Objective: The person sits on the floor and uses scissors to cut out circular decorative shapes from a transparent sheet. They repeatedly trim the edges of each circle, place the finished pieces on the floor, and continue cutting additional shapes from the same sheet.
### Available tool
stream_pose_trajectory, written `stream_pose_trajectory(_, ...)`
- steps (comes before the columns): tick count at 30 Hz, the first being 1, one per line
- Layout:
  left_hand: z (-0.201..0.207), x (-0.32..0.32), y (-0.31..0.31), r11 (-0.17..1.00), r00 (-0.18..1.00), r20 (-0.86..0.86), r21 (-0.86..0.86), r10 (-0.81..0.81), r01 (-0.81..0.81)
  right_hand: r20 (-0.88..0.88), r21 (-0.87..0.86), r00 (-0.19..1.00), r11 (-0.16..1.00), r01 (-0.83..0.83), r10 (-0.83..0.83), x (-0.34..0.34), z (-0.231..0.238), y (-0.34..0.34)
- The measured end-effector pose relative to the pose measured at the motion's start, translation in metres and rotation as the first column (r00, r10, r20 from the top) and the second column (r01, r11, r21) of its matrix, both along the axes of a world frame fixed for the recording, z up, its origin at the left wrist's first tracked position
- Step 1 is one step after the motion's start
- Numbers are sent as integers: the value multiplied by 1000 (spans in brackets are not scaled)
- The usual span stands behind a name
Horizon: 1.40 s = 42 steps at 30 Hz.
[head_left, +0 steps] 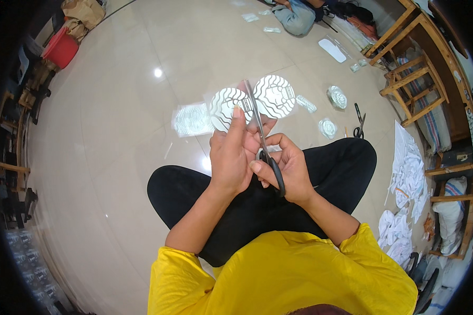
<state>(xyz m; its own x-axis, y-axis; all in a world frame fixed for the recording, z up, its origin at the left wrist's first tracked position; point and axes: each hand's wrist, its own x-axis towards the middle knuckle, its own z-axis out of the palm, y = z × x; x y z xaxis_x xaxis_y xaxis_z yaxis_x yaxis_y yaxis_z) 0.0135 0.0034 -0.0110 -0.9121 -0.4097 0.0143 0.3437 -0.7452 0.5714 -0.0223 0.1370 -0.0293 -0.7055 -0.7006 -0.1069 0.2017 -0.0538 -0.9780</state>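
My left hand pinches a clear sheet bearing two round silver-white stickers with wavy dark lines; the left sticker lies under my thumb, the right sticker sits beyond the blades. My right hand grips black-handled scissors, whose blades point away from me across the strip between the two rounds. The blades look nearly closed. On the floor just past my left hand rests a stack of similar patterned clear sheets.
Round sticker piles and a smaller one lie on the floor to the right, near a second pair of scissors. White scraps spread along the right. Wooden stools stand farther right. Another person sits ahead. A red bucket is far left.
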Motion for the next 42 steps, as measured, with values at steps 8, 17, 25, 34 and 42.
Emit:
stream_pose_trajectory(8, -1, 1, 5, 1000, 1000, -16, -13, 5, -5, 12, -9, 999, 999, 33, -33, -3, 4, -1)
stream_pose_trajectory(17, 8, 1, 7, 999, 999, -19, -23, 27, -28, -4, -1, 999, 999, 54, -54, -5, -3, -1)
stream_pose_trajectory(25, 3, -1, 4, 998, 999, -26, -64, 23, -25, 37, 27, 997, 998, 59, -60, -4, -3, -2)
stream_pose_trajectory(34, -4, -6, -2, 994, 994, 15, 6, 111, -111, -353, -82, 895, 962, 262, -274, 6, 2, 9)
stream_pose_trajectory(42, -7, -4, 12, 993, 996, 38, -91, -77, 81, -292, -239, 831, 877, 416, -474, -35, 14, -2)
